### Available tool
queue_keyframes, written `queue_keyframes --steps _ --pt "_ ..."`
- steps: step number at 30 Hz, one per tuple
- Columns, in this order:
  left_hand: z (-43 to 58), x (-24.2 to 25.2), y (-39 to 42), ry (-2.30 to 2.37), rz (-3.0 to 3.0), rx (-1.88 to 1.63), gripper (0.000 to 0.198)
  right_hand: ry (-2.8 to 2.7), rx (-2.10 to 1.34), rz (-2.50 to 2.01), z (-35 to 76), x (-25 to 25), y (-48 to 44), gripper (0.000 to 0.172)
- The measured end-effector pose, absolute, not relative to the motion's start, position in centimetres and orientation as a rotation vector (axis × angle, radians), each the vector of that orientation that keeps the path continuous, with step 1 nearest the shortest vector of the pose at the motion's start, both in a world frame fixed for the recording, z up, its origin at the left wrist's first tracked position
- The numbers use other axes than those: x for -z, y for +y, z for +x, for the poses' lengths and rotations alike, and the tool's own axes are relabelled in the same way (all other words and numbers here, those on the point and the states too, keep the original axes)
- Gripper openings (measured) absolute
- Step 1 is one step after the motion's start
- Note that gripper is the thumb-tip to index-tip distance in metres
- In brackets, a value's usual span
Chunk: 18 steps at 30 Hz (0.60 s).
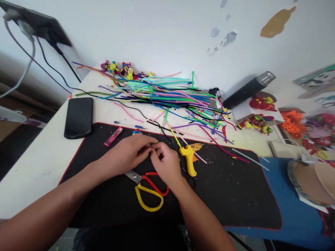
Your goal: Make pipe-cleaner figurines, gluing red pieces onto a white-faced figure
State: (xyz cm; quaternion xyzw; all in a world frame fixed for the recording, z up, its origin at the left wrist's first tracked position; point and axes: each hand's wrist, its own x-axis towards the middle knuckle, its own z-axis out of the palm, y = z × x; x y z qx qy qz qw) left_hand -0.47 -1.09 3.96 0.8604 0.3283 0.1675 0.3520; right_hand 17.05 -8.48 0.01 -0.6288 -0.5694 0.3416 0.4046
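My left hand (130,152) and my right hand (167,164) meet fingertip to fingertip over the black mat (225,198). Both are closed in a pinch, and whatever lies between the fingers is too small or hidden to make out. Beneath them, a pair of scissors (149,206) with one red and one yellow handle lies on the mat, its blades partly covered by my left hand. A yellow glue gun (188,158) lies just right of my right hand. Behind my left hand are a pink lighter (113,136) and a small blue and red piece (136,131).
Many coloured pipe cleaners (167,96) spread across the back of the white table (34,150). A black phone (79,117) lies at the left. Small colourful figures (127,68) sit by the wall. A dark thermos (248,90) leans at the right, near a white box (239,114).
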Motion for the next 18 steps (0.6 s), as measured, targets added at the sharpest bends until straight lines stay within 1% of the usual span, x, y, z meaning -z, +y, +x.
queue_keyframes --steps 13,18 --pt "-0.63 -3.88 -0.9 0.934 2.161 -0.433 0.036 -1.359 -0.881 -1.601 17.15 -0.39 -8.39 0.01" --pt "-0.65 -4.03 -0.66 0.977 2.112 -0.44 0.034 -1.337 -0.889 -1.587 17.12 -0.48 -8.41 0.014"
